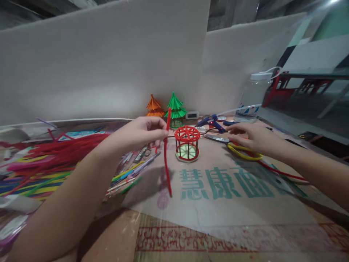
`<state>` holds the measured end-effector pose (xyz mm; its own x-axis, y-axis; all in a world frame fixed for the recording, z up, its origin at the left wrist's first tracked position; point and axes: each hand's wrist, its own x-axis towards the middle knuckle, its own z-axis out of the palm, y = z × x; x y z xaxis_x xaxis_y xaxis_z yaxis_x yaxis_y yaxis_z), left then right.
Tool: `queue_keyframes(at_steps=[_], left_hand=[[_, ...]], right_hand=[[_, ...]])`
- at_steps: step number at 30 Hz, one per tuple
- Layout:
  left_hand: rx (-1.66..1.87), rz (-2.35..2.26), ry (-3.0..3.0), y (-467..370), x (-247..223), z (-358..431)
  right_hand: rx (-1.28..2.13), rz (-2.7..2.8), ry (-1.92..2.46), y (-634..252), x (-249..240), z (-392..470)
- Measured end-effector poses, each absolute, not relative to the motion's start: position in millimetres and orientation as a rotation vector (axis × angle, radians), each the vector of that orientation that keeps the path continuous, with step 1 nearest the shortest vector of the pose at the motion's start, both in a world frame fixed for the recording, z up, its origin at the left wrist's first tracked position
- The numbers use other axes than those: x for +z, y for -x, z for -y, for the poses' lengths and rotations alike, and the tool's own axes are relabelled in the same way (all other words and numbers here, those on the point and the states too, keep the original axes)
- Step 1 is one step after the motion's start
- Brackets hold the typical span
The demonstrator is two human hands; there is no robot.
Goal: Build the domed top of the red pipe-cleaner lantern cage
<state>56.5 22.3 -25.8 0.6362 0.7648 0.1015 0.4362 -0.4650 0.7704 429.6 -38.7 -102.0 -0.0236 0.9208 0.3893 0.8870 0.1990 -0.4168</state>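
My left hand (152,131) pinches a red pipe cleaner (167,163), which hangs upright above the mat. Just right of it stands a small round frame (187,143) with a red spoked top, dark posts and a pale base. My right hand (245,135) is at the scissors (231,143), which have yellow-edged handles and point left, toward the frame. Its fingers are curled near the handles; whether they grip the scissors is hard to make out.
Behind the frame stand an orange tiered tree (154,106) and a green one (176,107). A blue glue gun (212,123) and a clear bottle (248,98) are at the back right. Coloured pipe cleaners (62,153) and pens (147,162) lie at the left.
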Motion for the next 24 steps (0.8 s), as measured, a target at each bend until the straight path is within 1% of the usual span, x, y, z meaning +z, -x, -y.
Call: queue_keyframes(at_steps=[2,5,8,10,12,14,16,18,19,21,22,24], left_hand=[[0.783,-0.885,-1.986,-64.8,-15.0,-17.2],[1.001,-0.748,-1.907,-84.8,-8.5,-5.9],[1.064,-0.657,-1.916,-104.7,-11.9,6.5],[1.1,-0.61,-1.935,-112.6,-18.5,10.7],[1.119,-0.6,-1.941,-114.0,-25.6,9.7],[1.111,-0.652,-1.941,-108.4,-29.5,4.4],[1.075,-0.757,-1.935,-96.8,-27.9,-2.7],[1.123,-0.814,-1.926,-82.6,-21.5,-9.9],[1.117,-0.863,-1.968,-75.9,-17.5,-13.2],[1.123,-1.035,-2.076,-65.8,-10.9,-18.9],[1.072,-1.117,-2.127,-62.9,-9.2,-21.5],[1.068,-1.185,-2.112,-61.1,-10.1,-26.5]], right_hand=[[0.168,1.901,1.601,-403.4,-81.9,46.3],[0.401,1.874,1.317,-359.7,-53.3,55.6],[0.62,1.812,1.045,-320.9,-34.9,59.5],[0.759,1.785,0.905,-304.7,-30.7,58.8],[0.816,1.796,0.843,-301.4,-31.3,56.9],[0.711,1.877,0.954,-313.1,-33.1,55.6],[0.463,2.018,1.223,-338.1,-33.1,55.9],[0.221,2.17,1.551,-370.7,-31.2,57.4],[0.164,2.199,1.698,-387.5,-30.1,58.2],[0.125,2.216,2.002,-418.0,-29.7,59.6],[0.119,2.214,2.155,-430.3,-31.0,60.0],[0.163,2.223,2.405,-447.3,-37.2,60.3]])
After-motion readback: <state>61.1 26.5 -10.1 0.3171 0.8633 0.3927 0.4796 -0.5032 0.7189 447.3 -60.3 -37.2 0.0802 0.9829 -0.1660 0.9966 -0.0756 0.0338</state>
